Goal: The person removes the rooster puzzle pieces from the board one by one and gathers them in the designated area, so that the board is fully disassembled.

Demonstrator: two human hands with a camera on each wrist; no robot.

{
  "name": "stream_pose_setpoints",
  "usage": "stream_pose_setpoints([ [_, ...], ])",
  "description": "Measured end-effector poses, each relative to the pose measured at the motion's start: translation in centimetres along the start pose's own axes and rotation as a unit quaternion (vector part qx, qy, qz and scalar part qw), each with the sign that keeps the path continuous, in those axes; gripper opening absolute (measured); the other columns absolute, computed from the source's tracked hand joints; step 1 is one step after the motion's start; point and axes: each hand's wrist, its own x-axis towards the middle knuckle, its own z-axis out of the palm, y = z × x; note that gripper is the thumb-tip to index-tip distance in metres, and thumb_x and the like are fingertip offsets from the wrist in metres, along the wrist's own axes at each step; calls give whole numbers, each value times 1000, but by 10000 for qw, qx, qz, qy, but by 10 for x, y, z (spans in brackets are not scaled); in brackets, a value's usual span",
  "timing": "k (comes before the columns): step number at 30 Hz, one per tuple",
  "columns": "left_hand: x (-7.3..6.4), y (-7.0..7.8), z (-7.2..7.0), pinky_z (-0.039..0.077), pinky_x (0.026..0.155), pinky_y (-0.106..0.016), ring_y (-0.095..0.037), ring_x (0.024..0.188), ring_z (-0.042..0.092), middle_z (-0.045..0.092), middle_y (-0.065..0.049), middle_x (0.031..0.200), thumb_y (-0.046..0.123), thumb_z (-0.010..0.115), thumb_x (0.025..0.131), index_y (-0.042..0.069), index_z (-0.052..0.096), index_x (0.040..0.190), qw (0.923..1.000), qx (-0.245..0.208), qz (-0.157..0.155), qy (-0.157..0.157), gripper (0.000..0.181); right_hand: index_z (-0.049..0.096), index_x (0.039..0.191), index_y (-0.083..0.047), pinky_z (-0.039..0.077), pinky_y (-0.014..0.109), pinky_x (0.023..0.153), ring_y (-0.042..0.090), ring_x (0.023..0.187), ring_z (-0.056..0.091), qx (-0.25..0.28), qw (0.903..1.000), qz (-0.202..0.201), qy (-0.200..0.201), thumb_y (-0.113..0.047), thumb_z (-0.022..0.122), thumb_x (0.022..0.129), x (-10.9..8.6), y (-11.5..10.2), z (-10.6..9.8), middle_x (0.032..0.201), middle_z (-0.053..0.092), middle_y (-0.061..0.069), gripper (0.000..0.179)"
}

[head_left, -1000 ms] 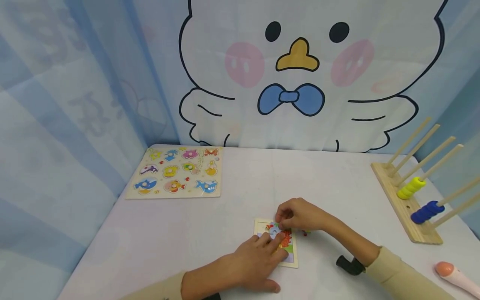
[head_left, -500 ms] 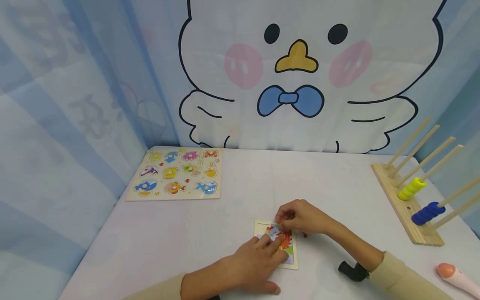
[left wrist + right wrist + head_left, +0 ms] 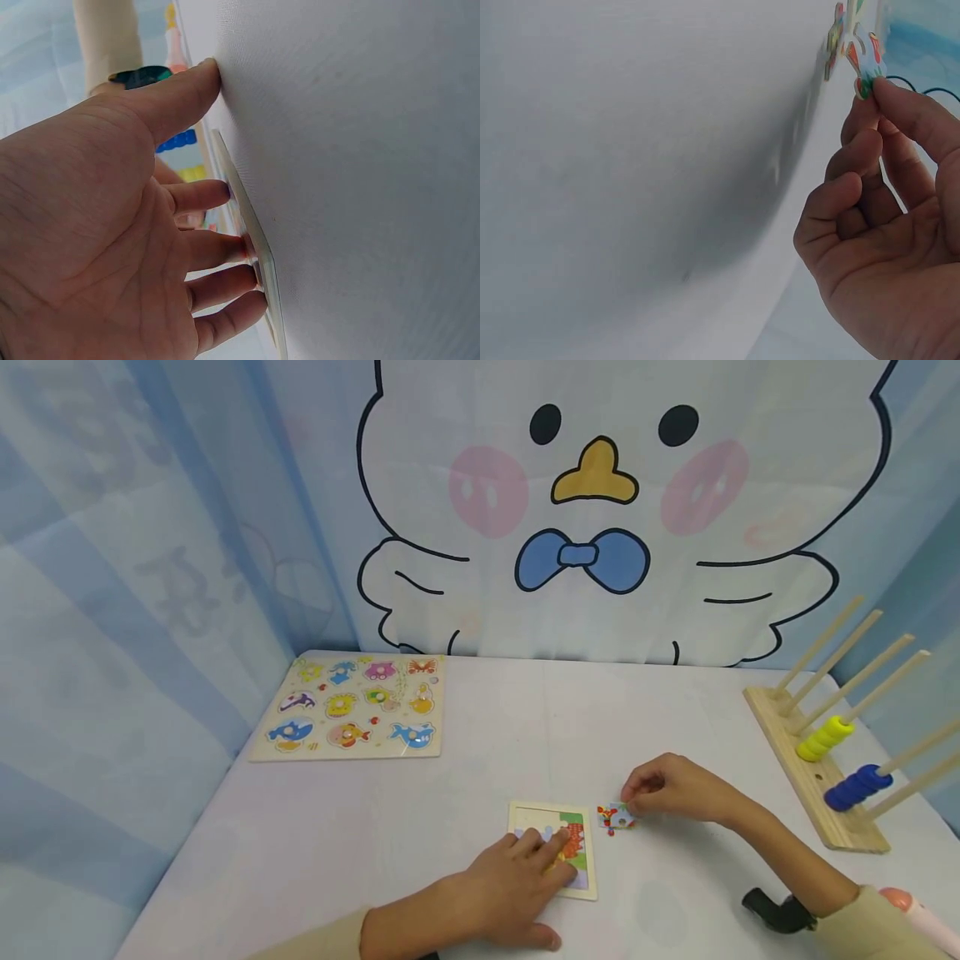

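Observation:
My left hand [image 3: 506,885] lies with spread fingers across a small framed jigsaw puzzle [image 3: 591,881]. In the left wrist view, those fingertips rest on the puzzle's thin wooden board [image 3: 259,236], and the thumb touches the tabletop. Lions-red, green and lilac patches show in the frame, while bare wood shows at its upper left. Right of the frame, my right hand [image 3: 678,789] pinches a jigsaw piece [image 3: 618,816] by its edge. Thumb and index finger hold that light-blue piece [image 3: 866,56] in the right wrist view, the other fingers curled. Another colourful piece [image 3: 832,41] appears just behind it.
A wooden peg puzzle board [image 3: 345,706] with sea animals lies at the back left. On the right stands a wooden peg rack [image 3: 813,768] with yellow and blue rings. A pink-and-white stick-shaped object [image 3: 926,922] lies at the right edge, partly behind the sleeve.
My right hand has moved right, away from the frame, with the light-blue jigsaw piece. Bare wood now shows in the frame's upper part. My left hand has stayed in place.

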Motion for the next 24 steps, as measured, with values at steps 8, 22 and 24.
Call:
stream_pose_setpoints([
  [8, -1, 0, 0, 38, 100, -35, -17, 128, 37, 25, -4, 160, 73, 55, 85, 31, 39, 144, 10000, 24, 38, 87, 74, 73, 89, -10, 42, 25, 62, 12, 70, 52, 400, 9984, 401, 16, -16, 75, 86, -16, 19, -8, 72, 61, -1, 6],
  [22, -2, -1, 0, 38, 97, -32, -16, 125, 37, 25, -3, 160, 73, 55, 85, 31, 39, 143, 9999, 60, 74, 114, 74, 72, 87, -15, 44, 26, 62, 11, 72, 53, -151, 9990, 263, 322, -12, 73, 86, -16, 22, 2, 78, 64, -6, 3],
  [24, -1, -2, 0, 38, 97, -32, -16, 126, 37, 24, -3, 160, 73, 54, 85, 31, 39, 144, 9999, 50, 85, 105, 74, 72, 85, -17, 44, 25, 61, 10, 70, 52, -236, 9987, 243, 389, -11, 72, 85, -16, 22, 2, 77, 64, -7, 6],
])
